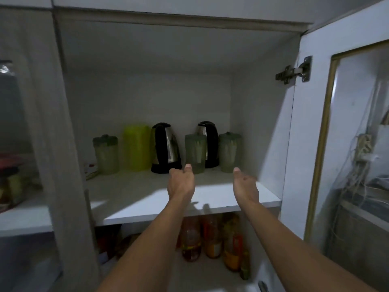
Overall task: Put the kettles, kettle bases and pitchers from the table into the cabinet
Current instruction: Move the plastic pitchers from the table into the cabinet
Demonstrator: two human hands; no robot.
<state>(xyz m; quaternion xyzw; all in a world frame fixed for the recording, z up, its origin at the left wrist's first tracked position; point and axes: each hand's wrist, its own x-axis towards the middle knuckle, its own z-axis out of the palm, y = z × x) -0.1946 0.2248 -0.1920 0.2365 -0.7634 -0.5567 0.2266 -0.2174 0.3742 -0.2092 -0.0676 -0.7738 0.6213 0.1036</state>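
Two steel-and-black kettles stand at the back of the cabinet shelf (136, 199): the left kettle (166, 148) on its black base, the right kettle (208, 142) behind a clear pitcher (195, 153). Two more clear pitchers with dark green lids stand at the left (105, 153) and right (229, 151), and a lime-green pitcher (136, 146) sits beside the left kettle. My left hand (182, 183) and my right hand (245, 185) are both open and hold nothing, hovering over the shelf just in front of the middle clear pitcher.
The cabinet door (328, 131) hangs open at the right, with a metal hinge (294, 70). Several bottles (210, 237) stand on the shelf below. A glass-fronted compartment (16, 157) with jars lies to the left.
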